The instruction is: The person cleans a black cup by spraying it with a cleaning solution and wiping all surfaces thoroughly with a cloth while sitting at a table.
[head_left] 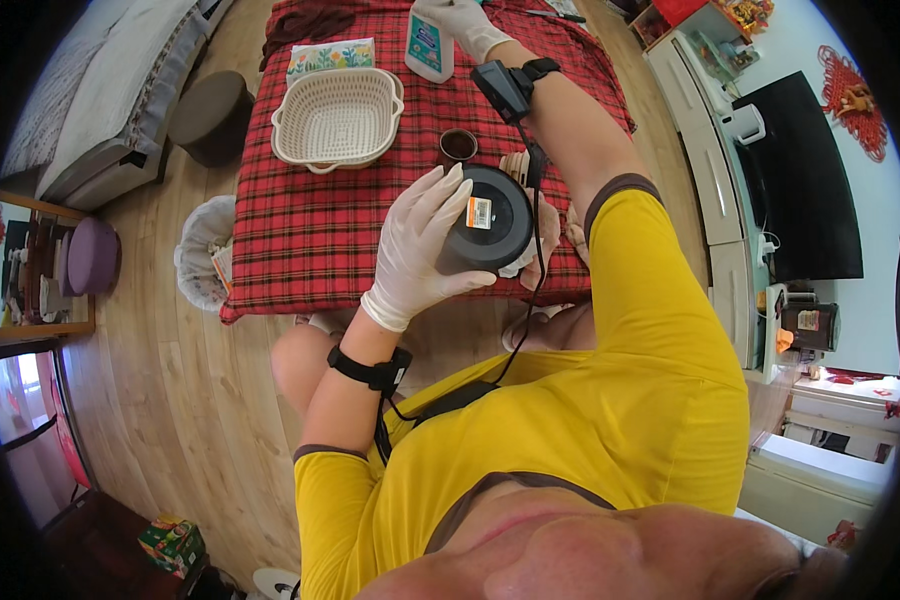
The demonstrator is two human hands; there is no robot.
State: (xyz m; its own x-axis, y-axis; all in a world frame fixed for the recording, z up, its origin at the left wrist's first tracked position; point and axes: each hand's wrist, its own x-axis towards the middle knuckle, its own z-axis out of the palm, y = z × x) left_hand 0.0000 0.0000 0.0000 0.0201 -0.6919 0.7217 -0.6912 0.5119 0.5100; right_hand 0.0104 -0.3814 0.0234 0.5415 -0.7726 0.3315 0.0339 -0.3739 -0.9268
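My left hand (420, 245), in a white glove, is closed round the side of a dark round container (505, 225). Its flat end, with a small barcode sticker, faces up; what kind of container it is I cannot tell. Stretched to the far side of the table, my right hand (470, 28), gloved too, grips the top of a white bottle (429, 62) with a teal label. The bottle stands tilted slightly at the table's far part. Just beyond the dark container sits a small brown cup (458, 146). Folded cloths (541, 240) lie partly hidden beside the container.
A cream double basket (288, 150) stands on the red plaid tablecloth (300, 230), a flowered tissue pack (332, 57) behind it. Left of the table are a lined waste bin (198, 262) and a brown stool (210, 118). A cable runs from my right wrist past the container.
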